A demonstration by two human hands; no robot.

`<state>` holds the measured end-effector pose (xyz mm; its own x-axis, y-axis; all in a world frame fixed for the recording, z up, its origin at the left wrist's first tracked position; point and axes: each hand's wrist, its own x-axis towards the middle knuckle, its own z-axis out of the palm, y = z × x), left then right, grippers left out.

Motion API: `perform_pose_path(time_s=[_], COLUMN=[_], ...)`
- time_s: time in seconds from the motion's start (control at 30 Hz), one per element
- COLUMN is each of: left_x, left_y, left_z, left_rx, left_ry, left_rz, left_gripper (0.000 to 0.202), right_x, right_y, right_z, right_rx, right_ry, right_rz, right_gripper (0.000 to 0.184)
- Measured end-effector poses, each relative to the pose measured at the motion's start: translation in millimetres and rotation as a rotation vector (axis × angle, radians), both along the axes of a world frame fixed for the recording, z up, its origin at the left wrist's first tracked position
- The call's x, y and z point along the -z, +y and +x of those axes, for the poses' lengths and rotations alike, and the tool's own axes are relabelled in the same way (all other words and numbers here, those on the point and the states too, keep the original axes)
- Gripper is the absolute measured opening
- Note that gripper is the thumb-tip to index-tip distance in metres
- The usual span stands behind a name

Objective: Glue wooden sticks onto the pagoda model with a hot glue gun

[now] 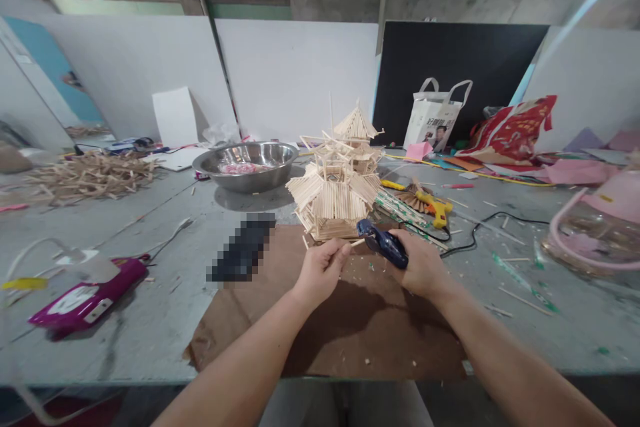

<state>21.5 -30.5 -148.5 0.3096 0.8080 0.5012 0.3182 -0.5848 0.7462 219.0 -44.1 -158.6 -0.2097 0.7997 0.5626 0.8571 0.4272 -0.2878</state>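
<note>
Pinched between the fingers of my left hand [321,272] is a thin wooden stick [357,243], its free end pointing right. My right hand [424,265] is closed around dark blue-handled cutting pliers [392,248]. Their head is at the stick's right end; whether the jaws touch or grip it I cannot tell. Just beyond both hands stands a pagoda-like model [336,200] built of pale sticks, with a tiled-looking lower roof and a pointed tower behind. Beneath the hands lies a brown sheet [350,340] dotted with small chips.
A steel basin [245,177] and a stick pile [90,173] stand to the left. Nearer are a purple power strip [95,297] and a pixelated dark object [243,247]. At right lie a yellow glue gun [436,208] with its cord and a pink-lidded clear container [595,233].
</note>
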Motion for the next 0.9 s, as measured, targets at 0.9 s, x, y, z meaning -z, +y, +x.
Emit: perform_pose_path(time_s=[0.9], left_x=[3.2], left_y=[1.6], left_z=[-0.4], left_rx=[-0.038], left_ry=[0.029], left_rz=[0.0], left_gripper=[0.032], right_x=[-3.8], right_y=[-1.5], right_z=[-3.6], right_rx=[0.055], right_ry=[0.018], right_rz=[-0.187], right_gripper=[0.02])
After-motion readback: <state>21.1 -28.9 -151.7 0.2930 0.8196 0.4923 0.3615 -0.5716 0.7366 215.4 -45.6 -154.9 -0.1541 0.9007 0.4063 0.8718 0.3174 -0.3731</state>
